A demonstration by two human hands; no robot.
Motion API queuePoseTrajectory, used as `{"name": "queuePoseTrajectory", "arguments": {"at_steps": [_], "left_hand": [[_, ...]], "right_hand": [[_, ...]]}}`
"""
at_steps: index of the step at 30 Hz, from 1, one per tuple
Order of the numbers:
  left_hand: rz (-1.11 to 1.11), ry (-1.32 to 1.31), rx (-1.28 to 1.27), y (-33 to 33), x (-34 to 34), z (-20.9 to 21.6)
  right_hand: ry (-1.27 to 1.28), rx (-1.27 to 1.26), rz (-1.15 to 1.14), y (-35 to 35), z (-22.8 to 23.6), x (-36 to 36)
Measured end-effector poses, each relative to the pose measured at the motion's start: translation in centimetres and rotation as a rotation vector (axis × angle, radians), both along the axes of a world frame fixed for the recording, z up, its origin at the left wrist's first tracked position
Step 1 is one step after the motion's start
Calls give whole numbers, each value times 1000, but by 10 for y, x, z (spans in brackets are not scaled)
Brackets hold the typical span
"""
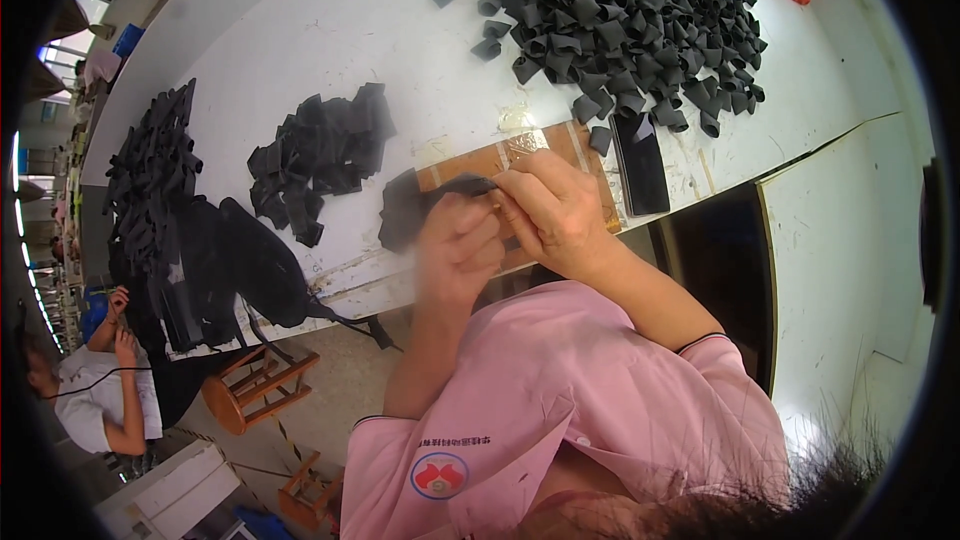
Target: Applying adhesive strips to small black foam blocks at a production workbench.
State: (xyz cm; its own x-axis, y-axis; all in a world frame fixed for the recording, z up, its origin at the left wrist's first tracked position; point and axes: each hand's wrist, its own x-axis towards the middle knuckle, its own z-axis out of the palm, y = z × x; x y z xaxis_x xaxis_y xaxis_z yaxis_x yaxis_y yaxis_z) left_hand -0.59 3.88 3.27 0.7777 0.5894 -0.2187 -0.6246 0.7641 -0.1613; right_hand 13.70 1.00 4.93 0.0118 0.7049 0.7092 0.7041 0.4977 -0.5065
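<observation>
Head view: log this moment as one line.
left hand and right hand: both grip black strip | under: brown board | beyond: pile of black pieces | surface: white table

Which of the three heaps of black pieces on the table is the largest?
The heap of folded black loops at the table's far right; the middle heap and left stack are clearly smaller.

Left hand (457,250) blurred; black strip (420,205) partly hidden behind both hands; black pile (610,10) cut off at top edge.
</observation>
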Motion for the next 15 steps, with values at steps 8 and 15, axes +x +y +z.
{"name": "queuePoseTrajectory", "arguments": {"at_steps": [8, 15], "left_hand": [[345, 1738, 1179, 5, -14, -54], [279, 2115, 1730, 3, -20, -86]], "right_hand": [[896, -554, 361, 15, 41, 26], [990, -611, -23, 15, -9, 51]]}}
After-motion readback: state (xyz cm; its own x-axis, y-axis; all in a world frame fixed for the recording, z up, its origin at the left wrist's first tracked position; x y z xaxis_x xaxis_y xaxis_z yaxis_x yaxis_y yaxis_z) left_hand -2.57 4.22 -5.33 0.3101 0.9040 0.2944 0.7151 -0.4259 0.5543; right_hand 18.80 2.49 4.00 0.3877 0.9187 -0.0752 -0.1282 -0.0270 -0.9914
